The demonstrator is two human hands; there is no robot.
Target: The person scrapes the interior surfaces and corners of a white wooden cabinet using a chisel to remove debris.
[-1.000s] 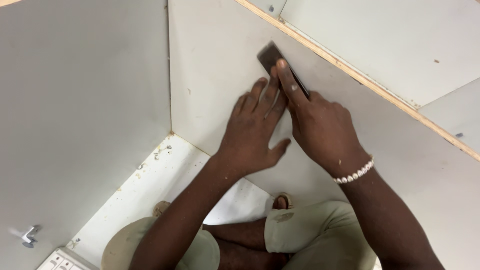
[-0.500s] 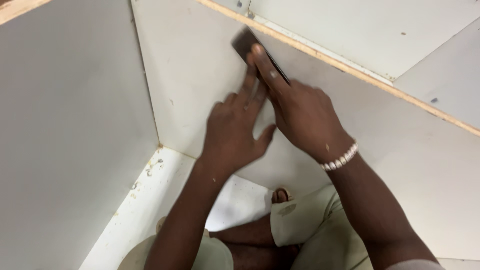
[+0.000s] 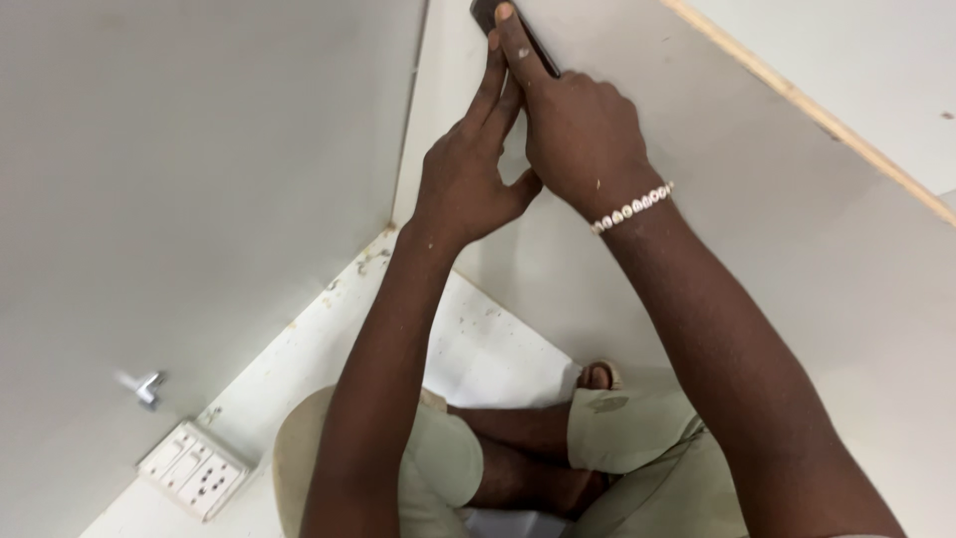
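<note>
- Grey panels [image 3: 199, 179] meet in a corner around us.
- We press a dark block [image 3: 498, 22] flat against the slanted panel, at the frame's top edge; its long axis slopes down to the right.
- Our right hand [image 3: 578, 139] holds it, forefinger stretched along it.
- Our left hand [image 3: 473, 174] lies open, fingers beside the block.

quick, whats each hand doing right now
Left hand: open, fingers flat on the grey panel.
Right hand: pressing a dark block against the panel.

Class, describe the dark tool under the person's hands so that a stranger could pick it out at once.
Find the grey panel beside the corner seam. Both hands meet near its top: the right hand presses a small dark flat block against it. It is the only dark thing on the pale boards.
</note>
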